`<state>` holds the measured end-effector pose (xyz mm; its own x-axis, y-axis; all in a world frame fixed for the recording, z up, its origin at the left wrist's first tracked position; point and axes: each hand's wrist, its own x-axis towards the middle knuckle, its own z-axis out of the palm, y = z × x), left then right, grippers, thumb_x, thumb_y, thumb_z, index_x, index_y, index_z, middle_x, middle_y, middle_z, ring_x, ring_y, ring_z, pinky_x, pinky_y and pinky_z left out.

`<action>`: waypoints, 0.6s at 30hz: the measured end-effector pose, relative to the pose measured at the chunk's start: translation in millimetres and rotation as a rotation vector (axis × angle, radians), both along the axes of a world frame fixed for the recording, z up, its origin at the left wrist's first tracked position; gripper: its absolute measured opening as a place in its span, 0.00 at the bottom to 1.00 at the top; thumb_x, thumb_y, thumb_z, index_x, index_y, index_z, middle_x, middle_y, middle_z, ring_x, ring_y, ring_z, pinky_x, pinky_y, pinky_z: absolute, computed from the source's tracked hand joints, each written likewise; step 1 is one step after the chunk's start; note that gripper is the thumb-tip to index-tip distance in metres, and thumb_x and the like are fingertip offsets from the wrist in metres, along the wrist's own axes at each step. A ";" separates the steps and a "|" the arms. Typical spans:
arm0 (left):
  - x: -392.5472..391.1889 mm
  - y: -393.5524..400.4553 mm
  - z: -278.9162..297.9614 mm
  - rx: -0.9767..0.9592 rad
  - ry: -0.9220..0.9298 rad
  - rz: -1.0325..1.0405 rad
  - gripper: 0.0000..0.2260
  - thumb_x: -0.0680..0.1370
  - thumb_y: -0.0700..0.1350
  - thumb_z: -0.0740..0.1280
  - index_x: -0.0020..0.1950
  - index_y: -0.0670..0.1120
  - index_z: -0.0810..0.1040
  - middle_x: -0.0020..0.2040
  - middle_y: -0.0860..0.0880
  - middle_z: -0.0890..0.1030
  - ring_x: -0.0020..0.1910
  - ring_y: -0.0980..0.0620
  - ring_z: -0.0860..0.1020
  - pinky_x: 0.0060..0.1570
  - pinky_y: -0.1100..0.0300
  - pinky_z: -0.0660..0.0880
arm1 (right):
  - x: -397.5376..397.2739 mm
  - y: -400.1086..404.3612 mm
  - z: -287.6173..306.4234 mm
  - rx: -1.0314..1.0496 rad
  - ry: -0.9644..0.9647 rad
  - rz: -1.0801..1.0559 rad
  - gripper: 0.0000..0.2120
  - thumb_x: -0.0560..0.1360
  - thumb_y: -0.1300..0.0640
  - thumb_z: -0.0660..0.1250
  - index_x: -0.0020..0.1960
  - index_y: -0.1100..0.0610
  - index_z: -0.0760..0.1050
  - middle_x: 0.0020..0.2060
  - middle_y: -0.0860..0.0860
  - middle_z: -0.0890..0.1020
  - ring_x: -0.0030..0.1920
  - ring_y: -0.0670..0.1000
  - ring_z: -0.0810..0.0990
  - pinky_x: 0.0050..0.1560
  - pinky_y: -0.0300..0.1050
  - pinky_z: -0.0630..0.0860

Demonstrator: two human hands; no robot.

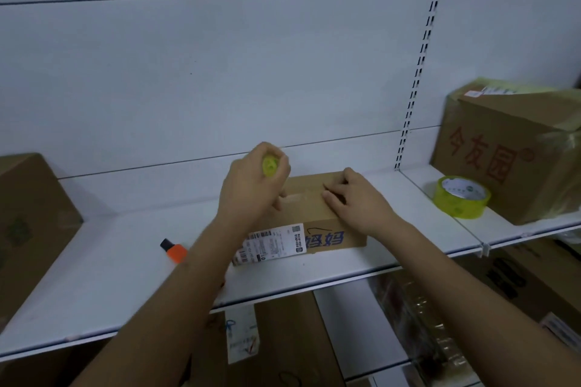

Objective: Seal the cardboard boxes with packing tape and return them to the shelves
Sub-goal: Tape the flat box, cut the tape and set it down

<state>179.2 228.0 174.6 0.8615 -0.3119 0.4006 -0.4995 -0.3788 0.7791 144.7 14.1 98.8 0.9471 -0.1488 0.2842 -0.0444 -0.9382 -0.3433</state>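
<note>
Box (309,214) under both hands' fingers (333,195)

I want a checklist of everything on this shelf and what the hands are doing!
Surface: white metal shelf, slotted upright behind.
Job's things: small cardboard box on the shelf, shipping label on its front; yellow tape roll held above it; second yellow tape roll standing to the right.
Clutter: orange utility knife lying left of the box.
Grippers: left hand grips the tape roll; right hand presses on the box top.
Cables: nothing seen.
Surroundings: large taped box with red print at right; brown box at left; more boxes on the shelf below.
</note>
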 end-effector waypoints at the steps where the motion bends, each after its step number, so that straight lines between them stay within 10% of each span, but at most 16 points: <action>1: 6.9 -4.0 11.7 -0.011 0.105 -0.106 0.06 0.81 0.51 0.65 0.48 0.51 0.79 0.35 0.50 0.83 0.29 0.48 0.82 0.32 0.53 0.79 | -3.4 3.4 -3.1 0.010 0.008 -0.014 0.22 0.83 0.44 0.54 0.73 0.51 0.71 0.61 0.50 0.69 0.63 0.49 0.70 0.58 0.46 0.72; 8: 57.0 -58.8 48.8 0.430 0.102 -0.364 0.12 0.81 0.48 0.62 0.45 0.51 0.84 0.41 0.45 0.85 0.37 0.46 0.84 0.27 0.62 0.76 | -3.7 2.2 -3.3 0.059 0.149 0.051 0.24 0.86 0.49 0.49 0.79 0.56 0.58 0.80 0.51 0.55 0.78 0.49 0.54 0.74 0.42 0.55; 13: 70.9 -84.2 42.0 0.747 0.212 -0.440 0.13 0.80 0.47 0.62 0.48 0.42 0.85 0.35 0.47 0.83 0.29 0.51 0.78 0.29 0.64 0.73 | 1.3 0.3 -12.1 0.172 0.023 0.084 0.25 0.83 0.46 0.46 0.73 0.56 0.68 0.69 0.53 0.72 0.68 0.51 0.69 0.70 0.45 0.64; 18: 82.1 -86.5 36.5 0.717 0.290 -0.454 0.12 0.78 0.46 0.63 0.45 0.40 0.83 0.27 0.47 0.78 0.22 0.54 0.69 0.30 0.62 0.69 | -3.6 4.3 0.5 0.782 -0.080 -0.047 0.27 0.84 0.38 0.46 0.60 0.48 0.81 0.55 0.48 0.83 0.56 0.47 0.79 0.57 0.40 0.72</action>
<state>261.3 141.5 211.1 0.6314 -0.7387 -0.2358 -0.5401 -0.6372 0.5498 141.2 18.4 99.3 0.9162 -0.3727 0.1472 -0.0254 -0.4207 -0.9068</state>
